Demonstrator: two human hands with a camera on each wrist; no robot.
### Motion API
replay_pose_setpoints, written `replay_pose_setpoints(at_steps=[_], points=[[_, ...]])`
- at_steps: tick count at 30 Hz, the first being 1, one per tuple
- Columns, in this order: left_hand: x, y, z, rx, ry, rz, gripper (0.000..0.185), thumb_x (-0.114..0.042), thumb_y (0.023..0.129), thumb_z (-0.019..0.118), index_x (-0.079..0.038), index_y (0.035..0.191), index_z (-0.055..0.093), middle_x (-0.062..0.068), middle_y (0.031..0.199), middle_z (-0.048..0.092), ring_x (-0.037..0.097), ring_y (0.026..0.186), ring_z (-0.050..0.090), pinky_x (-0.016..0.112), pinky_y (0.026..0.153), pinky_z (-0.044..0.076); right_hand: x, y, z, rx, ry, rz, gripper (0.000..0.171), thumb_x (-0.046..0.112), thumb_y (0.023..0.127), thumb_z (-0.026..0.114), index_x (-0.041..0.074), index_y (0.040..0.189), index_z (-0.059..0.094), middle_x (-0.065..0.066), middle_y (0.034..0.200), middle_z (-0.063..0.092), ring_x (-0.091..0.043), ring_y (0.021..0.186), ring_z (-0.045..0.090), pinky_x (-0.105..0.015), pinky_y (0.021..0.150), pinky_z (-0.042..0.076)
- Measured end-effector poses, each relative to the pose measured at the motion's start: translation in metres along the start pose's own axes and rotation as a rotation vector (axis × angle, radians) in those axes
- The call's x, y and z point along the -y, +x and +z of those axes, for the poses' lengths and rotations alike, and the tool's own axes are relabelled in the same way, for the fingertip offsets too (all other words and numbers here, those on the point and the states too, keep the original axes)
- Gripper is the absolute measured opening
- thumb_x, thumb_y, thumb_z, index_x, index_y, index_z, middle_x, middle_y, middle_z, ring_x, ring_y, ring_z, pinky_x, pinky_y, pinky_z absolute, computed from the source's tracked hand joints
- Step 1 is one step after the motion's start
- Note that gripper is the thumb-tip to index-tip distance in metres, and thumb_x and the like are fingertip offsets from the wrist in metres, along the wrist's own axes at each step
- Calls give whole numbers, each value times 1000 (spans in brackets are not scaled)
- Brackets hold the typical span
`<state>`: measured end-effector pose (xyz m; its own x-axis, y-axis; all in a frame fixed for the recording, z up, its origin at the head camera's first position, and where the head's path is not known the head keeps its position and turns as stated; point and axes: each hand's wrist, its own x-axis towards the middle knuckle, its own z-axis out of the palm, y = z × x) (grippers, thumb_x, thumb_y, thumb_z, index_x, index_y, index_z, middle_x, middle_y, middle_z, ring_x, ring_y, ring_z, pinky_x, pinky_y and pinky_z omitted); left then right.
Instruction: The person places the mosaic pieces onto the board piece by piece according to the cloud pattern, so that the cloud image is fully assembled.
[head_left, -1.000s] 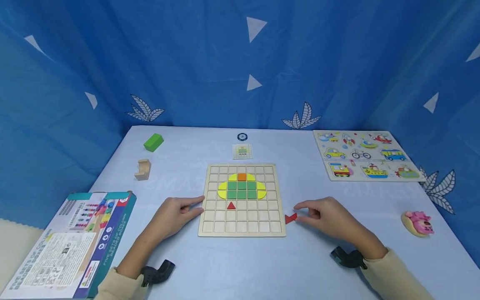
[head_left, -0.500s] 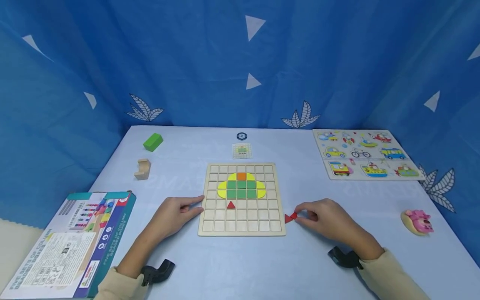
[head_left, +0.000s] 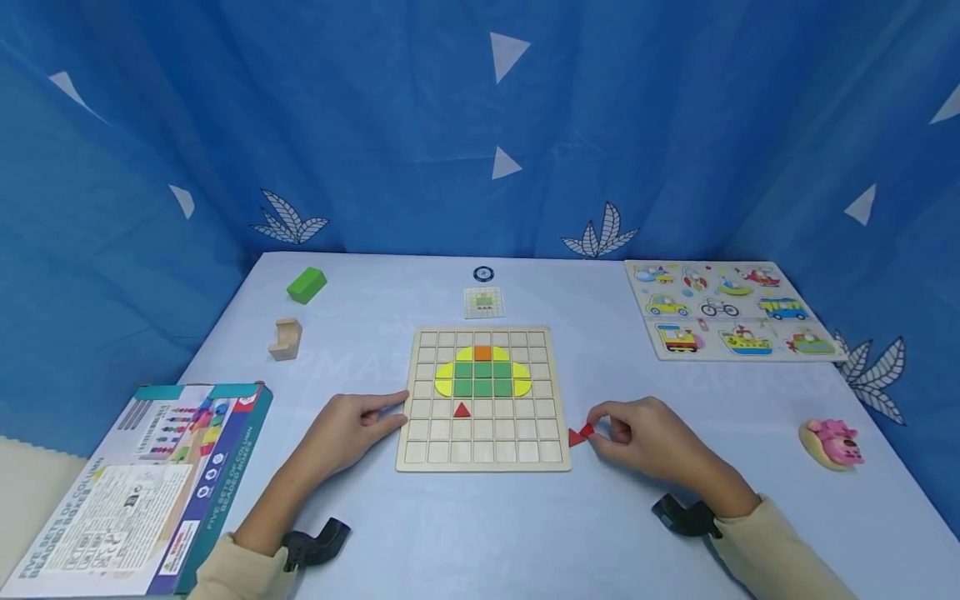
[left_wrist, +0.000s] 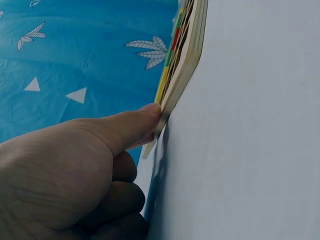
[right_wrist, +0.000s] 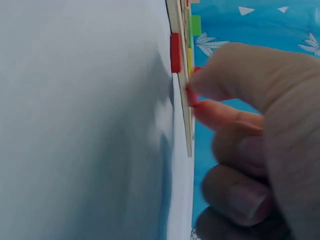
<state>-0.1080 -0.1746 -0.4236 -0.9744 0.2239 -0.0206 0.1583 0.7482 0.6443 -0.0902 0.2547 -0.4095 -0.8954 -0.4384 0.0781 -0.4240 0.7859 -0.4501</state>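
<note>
A wooden grid board lies in the middle of the table, with green squares, yellow curved pieces, an orange square and a red triangle set in it. My left hand rests on the table, its thumb touching the board's left edge. Just right of the board, my right hand pinches a small red piece between thumb and forefinger. A second red piece lies on the table against the board's edge.
A small pattern card and a black ring lie behind the board. At left are a green block, a wooden block and a printed box. A vehicle puzzle and a pink toy are at right.
My right hand's fingers have closed in from around the red pieces and now pinch one. The left hand and board have not moved.
</note>
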Motion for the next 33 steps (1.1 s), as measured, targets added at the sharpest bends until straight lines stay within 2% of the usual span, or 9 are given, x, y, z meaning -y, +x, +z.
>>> replay_pose_setpoints(at_steps=[4,12,23,33], points=[[0,0,-1,-9,2,2,41,-31,91,80,-19,129,74,-5,53,43,12,48,40,28,47,31,10,10,0,6,3,-26,16,21,85,83,23,100,75,17,56,38,0,49,36,-21,48,30],[2,-1,1,6,-8,-8,41,-32,90,80,-20,130,73,-4,53,44,13,49,41,28,48,32,39,37,13,85,-26,-134,16,27,87,81,21,101,75,19,55,40,1,49,39,-20,47,31],[1,0,2,-6,-7,-2,41,-31,90,81,-20,129,74,-4,53,44,14,48,41,28,48,32,66,75,30,87,-51,-222,15,30,88,79,23,101,77,17,53,40,-1,49,40,-21,47,31],[2,0,3,-13,-5,-4,41,-31,89,81,-21,128,74,-4,53,44,13,48,40,28,47,30,79,96,40,83,-69,-219,16,29,89,77,23,104,78,16,52,43,-1,49,43,-21,48,32]])
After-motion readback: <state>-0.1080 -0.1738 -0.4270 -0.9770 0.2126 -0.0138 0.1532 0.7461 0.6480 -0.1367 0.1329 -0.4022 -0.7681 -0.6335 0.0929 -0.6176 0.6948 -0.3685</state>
